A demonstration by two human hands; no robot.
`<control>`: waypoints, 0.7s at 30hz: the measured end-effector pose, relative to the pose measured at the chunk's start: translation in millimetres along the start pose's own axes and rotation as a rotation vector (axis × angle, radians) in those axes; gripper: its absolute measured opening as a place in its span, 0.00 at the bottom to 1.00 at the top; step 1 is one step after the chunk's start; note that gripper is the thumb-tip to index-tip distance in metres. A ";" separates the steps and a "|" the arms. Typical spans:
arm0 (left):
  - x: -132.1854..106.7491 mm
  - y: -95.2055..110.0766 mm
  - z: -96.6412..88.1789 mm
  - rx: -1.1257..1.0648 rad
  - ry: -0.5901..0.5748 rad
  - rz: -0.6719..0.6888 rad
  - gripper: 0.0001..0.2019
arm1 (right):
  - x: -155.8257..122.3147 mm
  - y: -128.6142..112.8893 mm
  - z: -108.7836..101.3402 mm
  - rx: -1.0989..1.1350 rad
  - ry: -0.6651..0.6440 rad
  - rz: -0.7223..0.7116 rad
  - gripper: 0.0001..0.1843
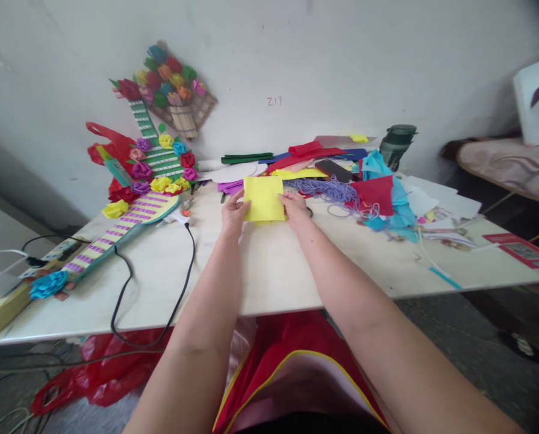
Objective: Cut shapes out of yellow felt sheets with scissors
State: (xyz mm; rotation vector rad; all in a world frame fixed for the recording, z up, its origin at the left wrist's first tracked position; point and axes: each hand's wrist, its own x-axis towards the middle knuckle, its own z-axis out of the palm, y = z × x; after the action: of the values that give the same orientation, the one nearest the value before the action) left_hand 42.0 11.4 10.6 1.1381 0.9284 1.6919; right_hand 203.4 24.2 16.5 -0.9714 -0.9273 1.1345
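Yellow square sheet: the sheet (pixel 264 199) is held at the middle of the worktable, before the heap of paper; whether its lower edge touches the tabletop, I cannot tell. The left hand (pixel 235 212) pinches its left edge, thumb in front; the right hand (pixel 295 208) grips its right edge. An uneven pull between the two could crease or tear it.
Worktable: a pale table (pixel 278 274) with its front edge close to the person's lap; a loose sheet let go near that edge might slide off.
Striped panels: two panels, one green (pixel 161 161) and one yellow-and-purple (pixel 129 226), trimmed with flowers at the left; a sweep of the left arm could crush petals.
Paper heap: coloured sheets (pixel 303 158) overlap behind the hands; pushing back into them may scatter the stack.
Black cord: the cord (pixel 194 253) loops over the front edge beside the left forearm; a snag could drag the white tool (pixel 175 215) it feeds.
Purple yarn: loose strands (pixel 327 190) lie near the right hand and could catch on fingers.
Red card: the card (pixel 524 250) bears a square code; its print is too small to read.
Wall mark: small red characters (pixel 274 101), seemingly "Z17" or "217".
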 end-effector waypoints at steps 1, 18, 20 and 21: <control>0.2 -0.3 -0.1 0.000 -0.002 0.000 0.35 | -0.1 0.1 0.0 0.022 0.008 0.014 0.02; -4.5 5.7 3.1 0.041 -0.034 -0.059 0.40 | 2.0 3.2 -0.6 0.102 0.058 0.044 0.02; -4.7 6.4 3.3 0.049 -0.025 -0.067 0.39 | 2.6 3.9 -0.9 0.106 0.051 0.036 0.04; -4.8 6.6 3.4 0.053 -0.022 -0.070 0.38 | 2.8 4.1 -1.0 0.104 0.047 0.033 0.04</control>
State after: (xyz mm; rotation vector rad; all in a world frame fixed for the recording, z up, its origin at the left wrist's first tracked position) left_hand 44.5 5.1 16.3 1.1438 0.9940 1.6039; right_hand 203.7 27.3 12.5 -0.9278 -0.8091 1.1718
